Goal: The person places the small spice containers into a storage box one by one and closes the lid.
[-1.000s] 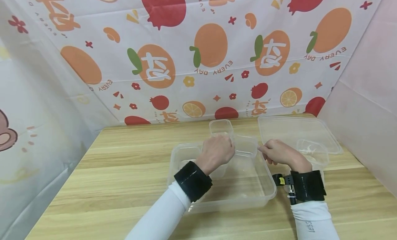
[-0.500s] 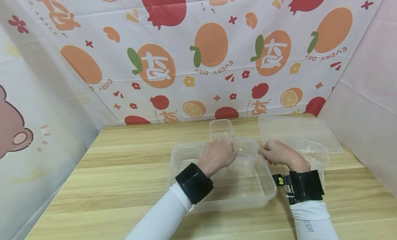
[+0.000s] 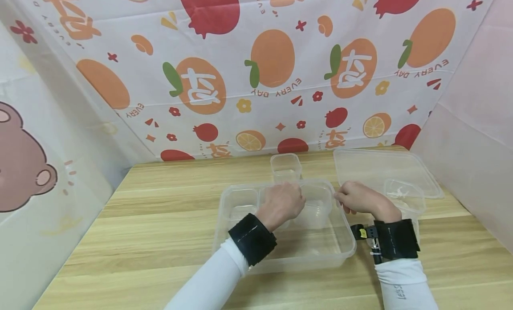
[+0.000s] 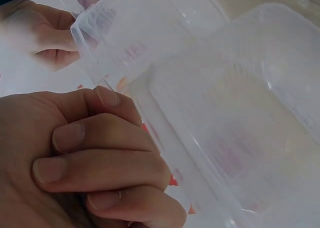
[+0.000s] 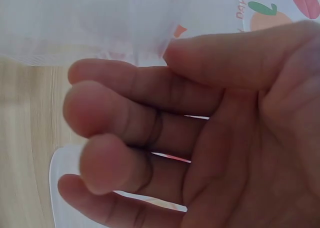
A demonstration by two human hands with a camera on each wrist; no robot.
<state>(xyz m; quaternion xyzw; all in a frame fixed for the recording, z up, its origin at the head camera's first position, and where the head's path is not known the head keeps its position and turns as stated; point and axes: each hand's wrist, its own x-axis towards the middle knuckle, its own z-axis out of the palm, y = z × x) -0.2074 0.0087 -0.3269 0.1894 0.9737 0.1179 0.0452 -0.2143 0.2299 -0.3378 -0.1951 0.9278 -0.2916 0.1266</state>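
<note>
A large clear plastic box point(image 3: 298, 263) stands on the wooden table, with small clear containers in its back half. My left hand point(image 3: 282, 204) reaches over the box, fingers curled, and seems to grip the left rim of the small container point(image 3: 318, 207) at the back right inside it. That hand's thumb is hidden. Another small container point(image 3: 242, 201) sits in the back left corner; one between them is partly covered by my left hand. My right hand point(image 3: 362, 197) pinches the large box's rim at the back right, thumb against index finger; the clear edge point(image 5: 150, 48) shows between them.
Behind the box stands one small clear container point(image 3: 286, 165). A large clear lid point(image 3: 368, 165) lies at the back right, with small clear containers point(image 3: 405, 196) by its front edge, partly behind my right wrist. Patterned cloth point(image 3: 236, 78) hangs along the table's back edge.
The small container at the back right has gone down from a raised position into the large box. My left hand has barely shifted; my right hand stays at the rim.
</note>
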